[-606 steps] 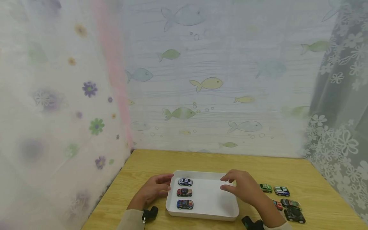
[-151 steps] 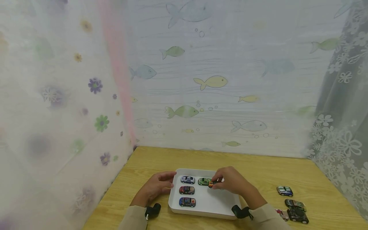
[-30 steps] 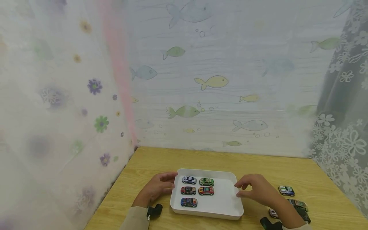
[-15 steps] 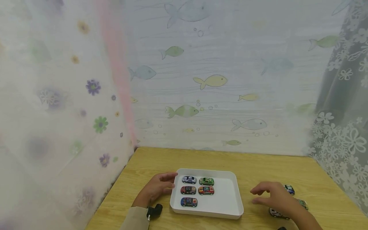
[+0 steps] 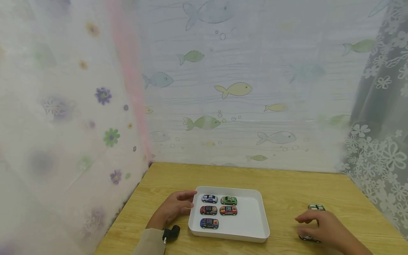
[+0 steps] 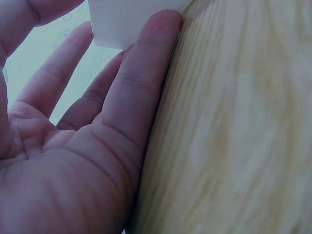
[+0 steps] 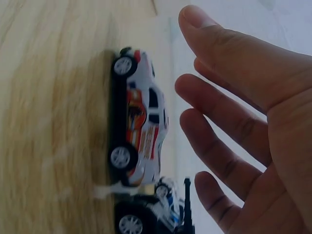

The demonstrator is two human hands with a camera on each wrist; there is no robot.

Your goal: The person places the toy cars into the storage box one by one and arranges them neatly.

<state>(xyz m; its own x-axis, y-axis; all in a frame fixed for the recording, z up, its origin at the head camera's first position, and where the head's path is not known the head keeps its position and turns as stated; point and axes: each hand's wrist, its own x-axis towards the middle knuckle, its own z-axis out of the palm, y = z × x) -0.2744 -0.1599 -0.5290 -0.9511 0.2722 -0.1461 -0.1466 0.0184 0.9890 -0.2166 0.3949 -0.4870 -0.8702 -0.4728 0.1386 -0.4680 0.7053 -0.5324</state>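
Note:
My left hand [image 5: 173, 208] rests against the left wall of a white tray [image 5: 251, 235], fingers fairly straight; in the left wrist view its fingers [image 6: 134, 85] touch the tray's corner. Two rows of toy cars stand in the tray: a white one [image 5: 209, 199], a dark red one [image 5: 208, 210] and a blue one [image 5: 209, 223] at left, a green one [image 5: 228, 200] and a red-yellow one [image 5: 228, 210] beside them. My right hand [image 5: 325, 228] hovers over the cars at right, fingers apart and holding nothing. Close to its fingertips is a white-and-red toy car [image 7: 144, 119].
A black toy vehicle [image 7: 131, 222] and a blue-white toy car [image 7: 169, 200] stand behind the white-and-red one. Another toy car [image 5: 316, 207] shows past my right hand. The wooden table [image 5: 277, 184] meets a fish-patterned curtain [image 5: 236, 141] at the back.
A green and a red-yellow car have joined the tray since the oldest frames. In the last second my right hand has moved from the tray's right edge rightward over the loose cars; my left stays put.

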